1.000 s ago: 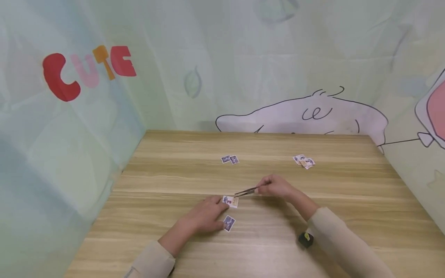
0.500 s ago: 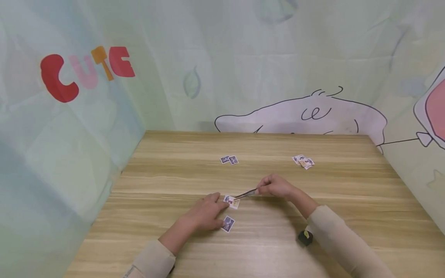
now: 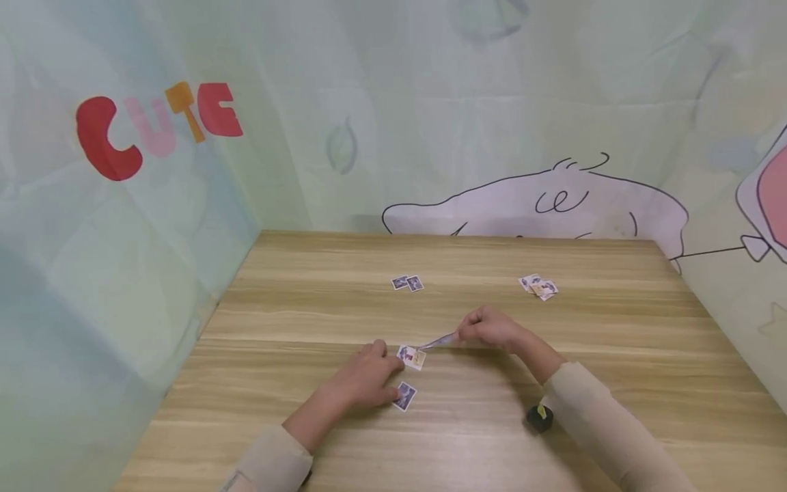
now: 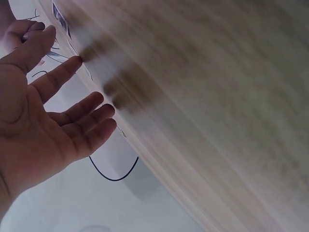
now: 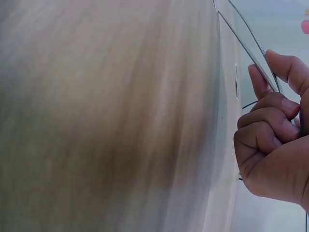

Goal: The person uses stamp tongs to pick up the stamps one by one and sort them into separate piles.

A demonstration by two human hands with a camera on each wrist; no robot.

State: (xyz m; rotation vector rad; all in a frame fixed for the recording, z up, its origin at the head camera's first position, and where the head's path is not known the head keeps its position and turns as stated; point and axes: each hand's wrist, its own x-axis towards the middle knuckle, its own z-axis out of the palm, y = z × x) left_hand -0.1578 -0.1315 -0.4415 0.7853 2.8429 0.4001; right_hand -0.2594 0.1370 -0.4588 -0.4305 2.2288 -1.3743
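Note:
My right hand [image 3: 488, 326] pinches a pair of metal tweezers [image 3: 439, 339] between thumb and fingers. In the right wrist view the tweezers' prongs [image 5: 245, 44] stand spread, and the other fingers curl in. Their tips overlap the top of a small picture card [image 3: 415, 359] on the wooden table. My left hand [image 3: 365, 377] lies to the left of this card, palm down with fingers loosely extended, index fingertip at its left edge. Below it lies a dark blue, white-edged card [image 3: 405, 396], with the left thumb tip at its left edge. The left wrist view shows the fingers [image 4: 53, 81] spread.
Two overlapping dark cards [image 3: 408, 283] lie toward the back of the table [image 3: 307, 287]. A loose pile of light picture cards [image 3: 539, 287] lies at the back right. A small black object [image 3: 540, 419] with a yellow-green part is by the right sleeve. Printed cloth walls [image 3: 307, 137] enclose the table.
The tweezers' tips have come down onto the picture card, and their prongs look closer together in the head view. The card has shifted slightly right. The left hand stays nearly in place.

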